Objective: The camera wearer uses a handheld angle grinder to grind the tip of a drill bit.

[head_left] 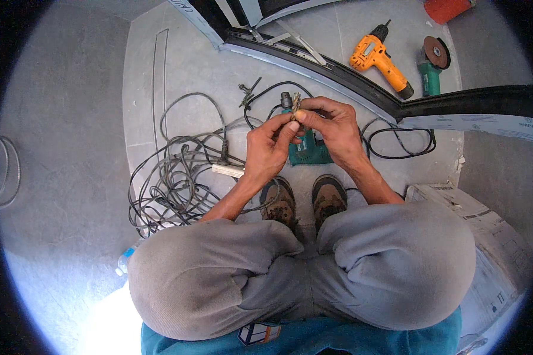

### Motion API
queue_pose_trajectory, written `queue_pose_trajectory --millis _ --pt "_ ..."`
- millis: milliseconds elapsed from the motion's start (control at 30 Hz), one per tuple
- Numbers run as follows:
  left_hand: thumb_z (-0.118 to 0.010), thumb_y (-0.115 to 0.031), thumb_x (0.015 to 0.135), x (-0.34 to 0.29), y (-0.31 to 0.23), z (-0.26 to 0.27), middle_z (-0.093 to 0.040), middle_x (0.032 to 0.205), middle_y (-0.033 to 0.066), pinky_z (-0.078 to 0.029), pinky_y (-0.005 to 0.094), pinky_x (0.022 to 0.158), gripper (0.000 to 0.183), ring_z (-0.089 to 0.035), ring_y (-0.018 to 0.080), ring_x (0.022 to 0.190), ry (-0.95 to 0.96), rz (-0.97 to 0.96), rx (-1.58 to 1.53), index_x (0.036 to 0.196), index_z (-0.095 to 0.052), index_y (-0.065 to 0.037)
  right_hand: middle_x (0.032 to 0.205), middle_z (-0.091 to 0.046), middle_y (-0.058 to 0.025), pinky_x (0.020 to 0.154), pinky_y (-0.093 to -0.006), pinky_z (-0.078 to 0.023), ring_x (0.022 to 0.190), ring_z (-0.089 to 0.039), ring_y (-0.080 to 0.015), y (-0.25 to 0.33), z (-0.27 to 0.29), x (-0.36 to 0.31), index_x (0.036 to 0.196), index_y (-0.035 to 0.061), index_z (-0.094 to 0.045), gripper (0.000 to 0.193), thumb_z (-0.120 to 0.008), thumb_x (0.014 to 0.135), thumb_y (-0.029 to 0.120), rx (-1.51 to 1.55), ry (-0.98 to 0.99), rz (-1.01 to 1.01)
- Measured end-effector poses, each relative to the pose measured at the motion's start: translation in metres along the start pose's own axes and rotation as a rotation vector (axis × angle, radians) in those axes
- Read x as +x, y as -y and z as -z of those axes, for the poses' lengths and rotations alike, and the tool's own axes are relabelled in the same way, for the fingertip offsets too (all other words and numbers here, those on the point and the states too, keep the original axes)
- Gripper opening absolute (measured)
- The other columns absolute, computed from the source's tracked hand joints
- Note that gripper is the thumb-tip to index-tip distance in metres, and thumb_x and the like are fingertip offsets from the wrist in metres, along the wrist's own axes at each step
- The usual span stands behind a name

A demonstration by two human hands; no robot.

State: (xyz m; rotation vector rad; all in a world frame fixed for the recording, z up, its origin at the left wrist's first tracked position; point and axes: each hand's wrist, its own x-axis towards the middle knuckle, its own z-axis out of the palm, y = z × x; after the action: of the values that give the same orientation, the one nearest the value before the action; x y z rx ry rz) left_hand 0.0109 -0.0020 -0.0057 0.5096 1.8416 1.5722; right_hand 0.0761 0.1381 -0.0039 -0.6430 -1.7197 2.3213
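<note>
Both of my hands meet in the middle of the view over a green corded drill [308,152]. Between the fingertips is a small bundle of thin, brassy, twisted metal pieces that look like drill bits [296,100]. My left hand [266,145] pinches its lower end with thumb and forefinger. Thumb and fingers of my right hand [331,124] close on it from the other side. The green drill lies on the floor beneath, partly covered by my hands, its dark chuck [286,99] pointing away from me. A chuck key [247,93] on a dark cord lies left of the chuck.
Tangled black cable [177,183] with a white power strip [227,171] covers the floor at left. Beyond a black metal frame [337,77] lie an orange cordless drill [376,59] and a green angle grinder [432,68]. A cardboard box [485,236] stands at right, a plastic bottle [124,260] at left.
</note>
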Motion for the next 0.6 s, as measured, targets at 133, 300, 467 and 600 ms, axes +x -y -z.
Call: queue_pose_trajectory --millis 133,300,467,600 --pt "-0.053 -0.013 0.093 0.000 -0.001 0.001 -0.065 0.092 0.0137 -0.054 0.0263 0.068 0.027 -0.064 0.0167 0.082 -0.006 0.007 0.002 0.110 -0.057 0.007 0.085 -0.064 -0.0062 0.071 -0.0242 -0.047 0.076 -0.058 -0.0110 -0.003 -0.001 0.001 0.094 -0.0034 -0.065 0.019 -0.068 0.080 0.009 0.013 -0.003 0.016" --pt "-0.056 -0.016 0.091 0.006 0.008 -0.006 -0.067 0.086 0.0097 -0.052 0.0250 0.066 0.027 -0.064 0.0125 0.074 -0.024 0.009 -0.075 0.110 -0.059 0.002 0.087 -0.064 -0.0051 0.070 -0.0259 -0.048 0.078 -0.059 -0.0121 0.000 0.003 0.003 0.096 -0.0032 -0.064 0.020 -0.067 0.080 0.009 0.014 -0.028 -0.097" --pt "-0.057 -0.022 0.090 0.053 0.055 0.062 -0.064 0.082 0.0072 -0.051 0.0257 0.062 0.026 -0.062 0.0136 0.070 -0.164 0.005 0.151 0.105 -0.059 0.000 0.085 -0.066 -0.0112 0.071 -0.0302 -0.049 0.077 -0.062 -0.0177 -0.023 0.041 -0.001 0.097 0.0000 -0.065 0.029 -0.068 0.077 0.021 -0.518 -0.031 0.010" --pt "-0.054 -0.026 0.089 0.109 0.112 0.151 -0.064 0.081 0.0171 -0.050 0.0370 0.064 0.028 -0.064 0.0266 0.067 -0.374 -0.067 0.902 0.099 -0.063 -0.001 0.082 -0.065 -0.0203 0.074 -0.0418 -0.049 0.080 -0.063 -0.0333 -0.059 0.127 -0.033 0.082 0.0011 -0.068 0.027 -0.065 0.073 0.027 -1.402 0.189 -0.531"
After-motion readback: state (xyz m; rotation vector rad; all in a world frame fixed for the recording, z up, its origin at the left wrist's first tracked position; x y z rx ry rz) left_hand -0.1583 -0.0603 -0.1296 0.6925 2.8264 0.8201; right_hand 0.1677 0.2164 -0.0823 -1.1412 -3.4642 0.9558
